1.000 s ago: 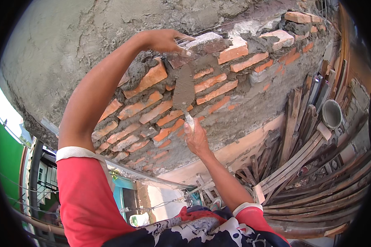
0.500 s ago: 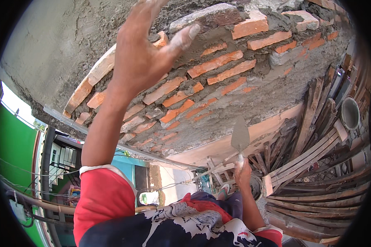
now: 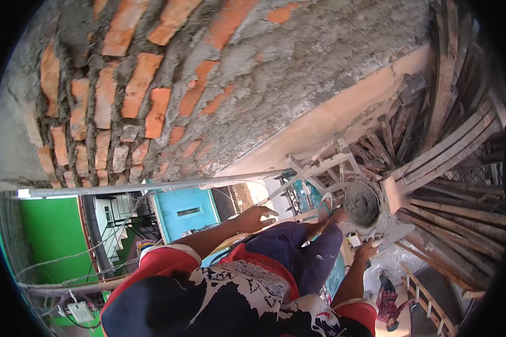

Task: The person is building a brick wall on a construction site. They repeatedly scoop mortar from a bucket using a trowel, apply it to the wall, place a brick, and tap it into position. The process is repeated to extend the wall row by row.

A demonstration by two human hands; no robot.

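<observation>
My right hand (image 3: 365, 250) grips a pointed mortar trowel (image 3: 398, 233), its flat blade turned out to the right. Just above the blade sits a round bucket (image 3: 378, 209) holding grey wet mortar (image 3: 361, 203). My left hand (image 3: 257, 218) hangs in the air in front of my thighs, fingers apart and holding nothing. Ahead rises a brick wall (image 3: 142, 84), its orange bricks partly covered with rough grey mortar. Neither hand touches the wall.
Long timber boards (image 3: 455, 151) are stacked at the right beside the bucket. My sandalled foot (image 3: 325, 209) is near a wooden frame (image 3: 320, 168). Far below, another person (image 3: 388, 303) is beside a wooden ladder (image 3: 427, 300). Wires and a pale box (image 3: 80, 312) hang at lower left.
My view has swung downward and to the right. My left hand has come down from in front of the wall's top. The trowel has dropped from upright to near the mortar bucket.
</observation>
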